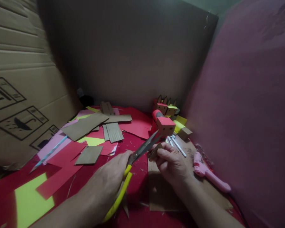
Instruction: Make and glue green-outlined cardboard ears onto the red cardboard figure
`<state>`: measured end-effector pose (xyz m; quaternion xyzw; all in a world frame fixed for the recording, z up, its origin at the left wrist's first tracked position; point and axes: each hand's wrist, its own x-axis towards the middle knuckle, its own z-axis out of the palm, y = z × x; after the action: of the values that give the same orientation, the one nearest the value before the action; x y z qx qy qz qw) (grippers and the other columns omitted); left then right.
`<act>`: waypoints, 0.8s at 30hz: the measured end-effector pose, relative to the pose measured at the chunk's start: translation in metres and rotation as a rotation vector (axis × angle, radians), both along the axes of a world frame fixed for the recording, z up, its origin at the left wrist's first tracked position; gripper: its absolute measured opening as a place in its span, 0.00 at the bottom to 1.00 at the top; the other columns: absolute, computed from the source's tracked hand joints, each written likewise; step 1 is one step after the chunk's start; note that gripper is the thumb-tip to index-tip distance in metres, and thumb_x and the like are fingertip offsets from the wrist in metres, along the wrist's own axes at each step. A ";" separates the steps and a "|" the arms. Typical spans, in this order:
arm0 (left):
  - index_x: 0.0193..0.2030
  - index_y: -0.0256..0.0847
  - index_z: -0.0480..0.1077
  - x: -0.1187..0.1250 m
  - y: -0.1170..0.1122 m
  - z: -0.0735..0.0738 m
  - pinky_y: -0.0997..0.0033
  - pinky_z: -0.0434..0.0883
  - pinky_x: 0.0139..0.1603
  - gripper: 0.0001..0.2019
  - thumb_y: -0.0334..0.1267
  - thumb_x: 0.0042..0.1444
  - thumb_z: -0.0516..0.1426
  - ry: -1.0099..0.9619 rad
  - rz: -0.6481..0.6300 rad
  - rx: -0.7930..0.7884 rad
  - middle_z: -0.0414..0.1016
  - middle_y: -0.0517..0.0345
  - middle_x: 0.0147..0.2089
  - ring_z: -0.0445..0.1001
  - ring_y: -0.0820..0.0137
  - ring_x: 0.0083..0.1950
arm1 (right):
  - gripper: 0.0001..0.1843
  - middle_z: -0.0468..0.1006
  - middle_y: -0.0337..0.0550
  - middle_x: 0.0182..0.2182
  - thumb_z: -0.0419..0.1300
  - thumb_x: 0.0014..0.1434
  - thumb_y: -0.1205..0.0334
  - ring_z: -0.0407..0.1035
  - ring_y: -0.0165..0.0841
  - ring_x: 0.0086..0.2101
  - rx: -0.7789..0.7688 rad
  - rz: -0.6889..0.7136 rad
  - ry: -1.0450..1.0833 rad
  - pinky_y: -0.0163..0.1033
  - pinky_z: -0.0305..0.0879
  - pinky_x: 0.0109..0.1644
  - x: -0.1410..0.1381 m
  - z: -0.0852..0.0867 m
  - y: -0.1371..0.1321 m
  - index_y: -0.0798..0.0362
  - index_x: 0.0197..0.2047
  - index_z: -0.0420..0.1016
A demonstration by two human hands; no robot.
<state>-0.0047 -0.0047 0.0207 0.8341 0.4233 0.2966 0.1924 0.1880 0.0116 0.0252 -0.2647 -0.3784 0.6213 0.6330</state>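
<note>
Yellow-handled scissors (136,155) are gripped in my left hand (111,180), with the handles hanging below the palm and the blades pointing up and to the right. Between the thumb and fingers of my right hand (169,161) is a small piece of brown cardboard (155,152). The blade tips are just above and beside that piece; whether they touch it I cannot tell. Behind my right hand stands a cardboard box figure (165,126) with a red top. Several white sticks (179,146) lie beside it.
Cardboard offcuts (89,155) and red, yellow and pink paper sheets (33,199) cover the left side of the red cloth. A blue-striped pencil (49,152) lies there. At right, a pink glue gun (211,175) rests on a cardboard sheet (163,196). More eared box figures (171,110) stand behind.
</note>
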 end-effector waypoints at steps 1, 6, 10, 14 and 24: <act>0.44 0.40 0.63 0.001 0.000 0.001 0.70 0.67 0.32 0.12 0.31 0.54 0.45 0.003 0.010 0.006 0.72 0.54 0.36 0.70 0.67 0.34 | 0.03 0.82 0.41 0.25 0.68 0.41 0.68 0.72 0.30 0.24 0.007 0.016 0.004 0.35 0.66 0.30 0.000 0.000 0.000 0.53 0.23 0.78; 0.51 0.39 0.63 0.002 -0.001 -0.005 0.68 0.69 0.33 0.17 0.33 0.56 0.44 0.051 0.023 0.051 0.72 0.53 0.35 0.72 0.66 0.32 | 0.04 0.80 0.40 0.22 0.69 0.41 0.66 0.72 0.29 0.23 0.047 0.071 0.015 0.34 0.65 0.30 0.000 -0.001 -0.001 0.55 0.23 0.78; 0.52 0.38 0.62 0.002 -0.003 -0.010 0.67 0.70 0.33 0.17 0.34 0.56 0.45 0.087 0.038 0.096 0.72 0.52 0.34 0.72 0.65 0.32 | 0.06 0.77 0.36 0.22 0.66 0.50 0.65 0.71 0.27 0.23 0.097 0.102 0.003 0.35 0.67 0.30 0.004 -0.008 0.001 0.57 0.27 0.74; 0.52 0.39 0.63 0.004 -0.005 -0.011 0.68 0.70 0.34 0.17 0.33 0.56 0.46 0.108 0.033 0.087 0.71 0.54 0.33 0.72 0.65 0.33 | 0.05 0.76 0.36 0.28 0.59 0.60 0.65 0.71 0.26 0.27 0.141 0.093 -0.009 0.36 0.70 0.33 0.008 -0.015 0.004 0.59 0.34 0.72; 0.57 0.37 0.59 0.001 -0.004 -0.024 0.63 0.72 0.39 0.20 0.31 0.57 0.44 0.144 0.027 0.203 0.72 0.49 0.38 0.74 0.62 0.37 | 0.05 0.76 0.37 0.30 0.60 0.59 0.66 0.72 0.28 0.30 0.162 0.085 -0.055 0.37 0.70 0.35 0.011 -0.015 0.005 0.59 0.32 0.73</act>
<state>-0.0039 -0.0084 -0.0036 0.8628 0.4149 0.2797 0.0721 0.1987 0.0167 0.0098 -0.2131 -0.4557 0.6075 0.6147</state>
